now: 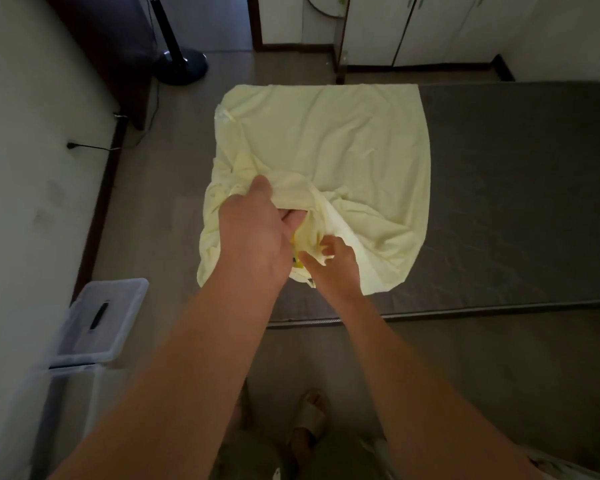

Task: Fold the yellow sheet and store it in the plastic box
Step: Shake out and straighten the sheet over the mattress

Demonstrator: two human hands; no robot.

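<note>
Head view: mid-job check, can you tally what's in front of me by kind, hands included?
Hands: 2, left hand and right hand, both gripping the sheet
yellow sheet: 1
plastic box: 1
mattress: 1
floor stand: 1
Total: 6

a dark grey mattress (516,188) lies on the right, with a black fan base (182,65) and white cupboards (430,26) beyond it.
</note>
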